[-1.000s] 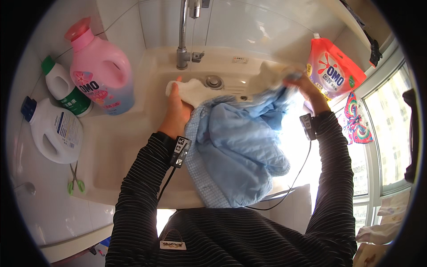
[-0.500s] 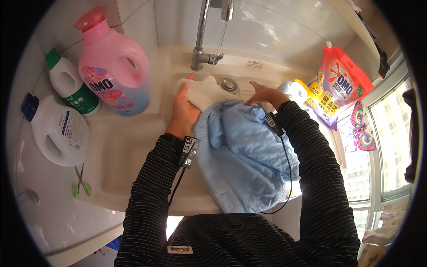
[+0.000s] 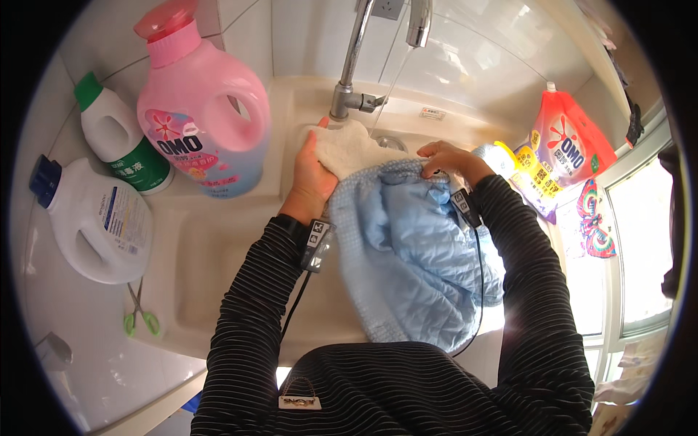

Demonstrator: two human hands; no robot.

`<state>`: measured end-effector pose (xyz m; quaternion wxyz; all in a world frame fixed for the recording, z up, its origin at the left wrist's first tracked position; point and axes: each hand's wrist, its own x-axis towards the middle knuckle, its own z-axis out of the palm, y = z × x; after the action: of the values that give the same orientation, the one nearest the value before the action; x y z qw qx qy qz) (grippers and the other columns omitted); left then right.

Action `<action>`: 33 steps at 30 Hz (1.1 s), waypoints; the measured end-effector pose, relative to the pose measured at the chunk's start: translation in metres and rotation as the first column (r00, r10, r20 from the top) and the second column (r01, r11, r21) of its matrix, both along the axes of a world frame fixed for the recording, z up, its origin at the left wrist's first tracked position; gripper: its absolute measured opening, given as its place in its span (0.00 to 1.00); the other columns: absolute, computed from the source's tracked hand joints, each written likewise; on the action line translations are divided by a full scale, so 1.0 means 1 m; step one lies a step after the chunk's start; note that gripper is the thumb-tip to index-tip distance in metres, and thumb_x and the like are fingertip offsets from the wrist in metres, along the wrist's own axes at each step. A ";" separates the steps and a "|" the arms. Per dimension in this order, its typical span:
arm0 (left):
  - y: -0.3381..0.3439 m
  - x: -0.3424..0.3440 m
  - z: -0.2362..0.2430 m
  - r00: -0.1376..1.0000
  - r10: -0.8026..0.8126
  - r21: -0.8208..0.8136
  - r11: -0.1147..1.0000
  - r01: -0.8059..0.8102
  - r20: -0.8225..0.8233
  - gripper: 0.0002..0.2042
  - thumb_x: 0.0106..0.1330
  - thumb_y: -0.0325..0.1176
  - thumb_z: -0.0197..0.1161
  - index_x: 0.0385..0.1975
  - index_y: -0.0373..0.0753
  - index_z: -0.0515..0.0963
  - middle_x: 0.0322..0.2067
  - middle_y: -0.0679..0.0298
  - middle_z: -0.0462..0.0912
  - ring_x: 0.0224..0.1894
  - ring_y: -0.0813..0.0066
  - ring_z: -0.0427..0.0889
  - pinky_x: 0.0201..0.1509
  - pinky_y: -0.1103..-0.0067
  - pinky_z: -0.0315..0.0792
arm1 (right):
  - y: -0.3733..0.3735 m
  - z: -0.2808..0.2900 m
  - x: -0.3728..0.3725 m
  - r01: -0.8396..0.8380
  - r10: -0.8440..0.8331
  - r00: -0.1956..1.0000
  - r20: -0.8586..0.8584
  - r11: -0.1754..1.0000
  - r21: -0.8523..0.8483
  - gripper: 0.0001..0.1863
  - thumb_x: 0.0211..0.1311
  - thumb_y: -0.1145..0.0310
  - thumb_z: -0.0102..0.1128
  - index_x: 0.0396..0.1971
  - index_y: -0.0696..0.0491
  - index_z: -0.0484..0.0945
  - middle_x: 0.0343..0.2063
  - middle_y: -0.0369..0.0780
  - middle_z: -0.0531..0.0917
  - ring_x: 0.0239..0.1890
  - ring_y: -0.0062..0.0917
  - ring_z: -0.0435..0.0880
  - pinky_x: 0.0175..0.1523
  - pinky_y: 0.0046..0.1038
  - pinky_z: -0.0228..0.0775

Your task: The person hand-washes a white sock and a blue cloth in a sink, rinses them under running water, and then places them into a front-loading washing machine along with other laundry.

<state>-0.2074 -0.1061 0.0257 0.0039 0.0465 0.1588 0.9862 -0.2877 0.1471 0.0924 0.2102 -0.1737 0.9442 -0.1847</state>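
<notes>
My left hand (image 3: pixel 311 178) supports a cream-white cloth (image 3: pixel 352 149) from its left side, the thumb along its edge and the other fingers mostly hidden beneath. My right hand (image 3: pixel 454 161) is closed on the upper right edge of a light blue, quilted-looking cloth (image 3: pixel 414 247) with a pale checked border. This blue cloth hangs down over the front of the sink (image 3: pixel 218 240) toward my body, its border meeting the white cloth. A thin stream of water runs from the tap (image 3: pixel 418 29) behind the white cloth, near the drain (image 3: pixel 392 143).
On the left stand a large pink bottle (image 3: pixel 203 109), a white bottle with a green cap (image 3: pixel 120 134) and a white bottle with a blue cap (image 3: pixel 94 218). Green-handled scissors (image 3: pixel 140 320) lie near them. A red and purple refill pouch (image 3: pixel 560 152) stands at right, by the window.
My right hand's fingers have closed on the blue cloth's upper edge, where they were spread before. The view has shifted slightly, and the white cloth stays in my left hand.
</notes>
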 end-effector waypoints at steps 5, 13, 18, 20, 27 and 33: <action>0.022 -0.014 -0.006 0.996 -0.018 0.028 0.999 0.016 0.091 0.23 0.68 0.47 0.38 0.59 0.44 0.57 0.54 0.52 0.65 0.56 0.56 0.65 0.60 0.63 0.59 | -0.016 -0.009 0.017 0.301 0.027 0.919 0.394 0.598 -0.743 0.25 0.32 0.76 0.59 0.40 0.61 0.75 0.32 0.39 0.79 0.34 0.26 0.76 0.43 0.22 0.66; 0.059 -0.031 -0.026 0.952 -0.021 -0.202 0.976 0.087 0.306 0.25 0.67 0.51 0.41 0.50 0.34 0.65 0.46 0.57 0.72 0.46 0.67 0.72 0.49 0.74 0.67 | -0.088 -0.042 0.045 0.058 -0.244 0.894 -0.376 0.895 -0.443 0.32 0.44 0.56 0.60 0.47 0.62 0.68 0.36 0.52 0.77 0.42 0.42 0.76 0.49 0.33 0.65; 0.061 -0.040 -0.024 0.930 0.045 -0.366 0.925 0.099 0.365 0.25 0.64 0.52 0.47 0.44 0.31 0.69 0.40 0.58 0.74 0.41 0.72 0.73 0.43 0.79 0.68 | -0.096 -0.058 0.043 0.148 -0.342 0.861 -0.376 0.877 -0.458 0.30 0.51 0.47 0.52 0.44 0.59 0.68 0.37 0.54 0.77 0.46 0.45 0.74 0.50 0.37 0.64; 0.063 -0.040 -0.023 0.929 0.102 -0.429 0.901 0.065 0.355 0.23 0.63 0.49 0.50 0.42 0.30 0.70 0.37 0.58 0.75 0.38 0.73 0.74 0.40 0.78 0.69 | -0.095 -0.060 0.041 0.139 -0.314 0.870 -0.381 0.896 -0.422 0.28 0.54 0.47 0.49 0.41 0.58 0.69 0.36 0.55 0.77 0.44 0.48 0.74 0.48 0.39 0.65; 0.058 -0.038 -0.040 0.932 0.165 -0.603 0.795 0.068 0.323 0.15 0.60 0.40 0.52 0.36 0.33 0.73 0.34 0.59 0.76 0.35 0.73 0.76 0.37 0.79 0.70 | -0.093 -0.062 0.044 0.006 -0.241 0.882 -0.405 0.865 -0.502 0.21 0.55 0.51 0.48 0.29 0.58 0.70 0.30 0.54 0.77 0.36 0.51 0.75 0.40 0.42 0.66; 0.044 -0.040 -0.035 0.952 -0.049 -0.354 0.921 0.161 0.303 0.15 0.60 0.40 0.52 0.38 0.35 0.73 0.35 0.59 0.77 0.37 0.69 0.77 0.42 0.77 0.72 | -0.089 -0.047 0.031 -0.042 -0.170 0.923 -0.344 0.846 -0.532 0.15 0.55 0.58 0.51 0.32 0.55 0.73 0.27 0.47 0.77 0.33 0.40 0.74 0.39 0.36 0.66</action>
<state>-0.2477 -0.0624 -0.0096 0.0893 -0.0909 0.3392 0.9321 -0.2564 0.0578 0.0456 -0.0384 -0.2250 0.8840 -0.4079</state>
